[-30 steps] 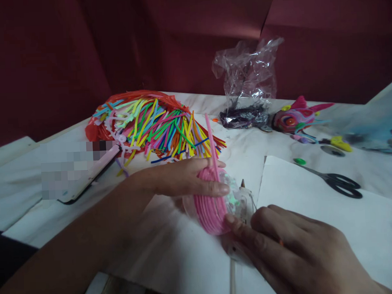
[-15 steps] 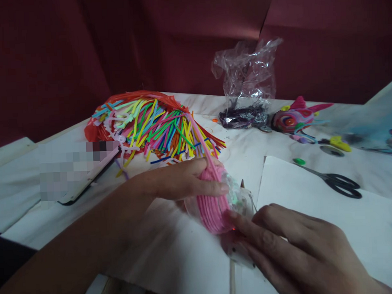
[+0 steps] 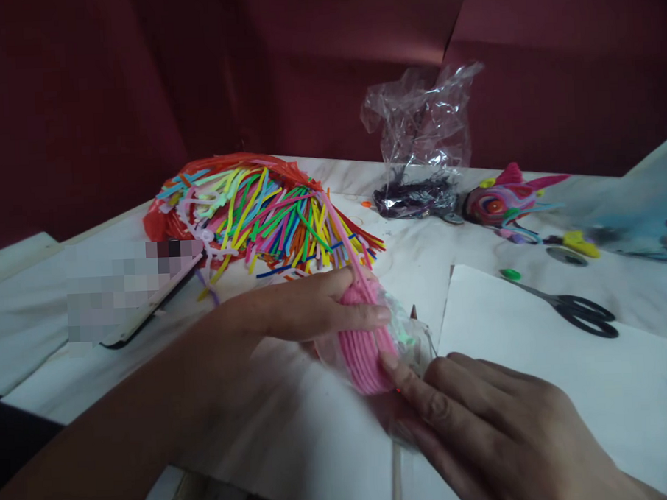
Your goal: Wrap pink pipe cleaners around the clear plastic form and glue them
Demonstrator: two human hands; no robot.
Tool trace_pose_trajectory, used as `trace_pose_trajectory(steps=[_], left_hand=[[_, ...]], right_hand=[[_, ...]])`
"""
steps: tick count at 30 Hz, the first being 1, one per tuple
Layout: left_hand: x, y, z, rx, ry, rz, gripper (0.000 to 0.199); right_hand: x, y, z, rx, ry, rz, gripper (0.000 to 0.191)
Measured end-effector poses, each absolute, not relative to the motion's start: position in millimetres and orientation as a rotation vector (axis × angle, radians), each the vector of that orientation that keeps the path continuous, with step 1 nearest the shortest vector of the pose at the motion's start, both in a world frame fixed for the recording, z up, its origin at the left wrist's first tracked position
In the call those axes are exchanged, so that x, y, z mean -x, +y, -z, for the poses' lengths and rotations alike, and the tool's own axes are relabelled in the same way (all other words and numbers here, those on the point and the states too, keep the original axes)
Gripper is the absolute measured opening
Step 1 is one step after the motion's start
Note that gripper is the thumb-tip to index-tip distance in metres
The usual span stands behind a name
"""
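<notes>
A rounded clear plastic body is wound with a pink pipe cleaner in close rows. My left hand is closed over its upper side, fingers across the rows. From there a loose pink strand rises toward the pile behind. My right hand presses its index fingertip on the lower right of the winding; the thumb is blurred beneath. Just behind the plastic, a dark pointed tip and a thin wire show, perhaps of a glue gun; a small red light glows near the right index finger.
Many-coloured pipe cleaners spill from a red bag at back left, near a phone-like pixelated object. Black-handled scissors lie on white paper. Farther back are a clear bag with dark contents and a colourful fish-like craft.
My right index finger has slid slightly up and left on the pink winding. The wound body has turned or shifted slightly, and my left hand keeps its hold.
</notes>
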State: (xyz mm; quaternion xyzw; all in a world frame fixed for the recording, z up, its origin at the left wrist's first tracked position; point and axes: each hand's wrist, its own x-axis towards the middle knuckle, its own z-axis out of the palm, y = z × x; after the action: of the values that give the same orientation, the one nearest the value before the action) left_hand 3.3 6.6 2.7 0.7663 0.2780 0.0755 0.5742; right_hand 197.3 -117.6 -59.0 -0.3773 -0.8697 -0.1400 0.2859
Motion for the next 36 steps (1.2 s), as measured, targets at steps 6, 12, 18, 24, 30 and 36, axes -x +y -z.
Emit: trace_pose_trajectory(steps=[6, 12, 18, 24, 30, 36], left_hand=[[-1, 6, -4, -1.817, 0.654, -0.207, 0.036], [1, 6, -3, -1.846, 0.658, -0.187, 0.034], [3, 10, -2, -2.010, 0.708, -0.245, 0.052], [1, 7, -6, -2.008, 0.666, -0.205, 0.038], [0, 3, -7, -2.009, 0.636, -0.183, 0.041], [1, 4, -8, -2.036, 0.617, -0.190, 0.047]], right_hand=[[-198, -117, 57, 1.004, -2.342, 0.373, 0.044], [-198, -119, 56, 1.006, -2.351, 0.376, 0.044], [-201, -121, 55, 1.007, -2.362, 0.364, 0.044], [-203, -125, 54, 1.008, -2.373, 0.353, 0.044], [-195, -115, 39, 0.945, -2.400, 0.226, 0.038], [-199, -110, 36, 0.971, -2.416, 0.208, 0.038]])
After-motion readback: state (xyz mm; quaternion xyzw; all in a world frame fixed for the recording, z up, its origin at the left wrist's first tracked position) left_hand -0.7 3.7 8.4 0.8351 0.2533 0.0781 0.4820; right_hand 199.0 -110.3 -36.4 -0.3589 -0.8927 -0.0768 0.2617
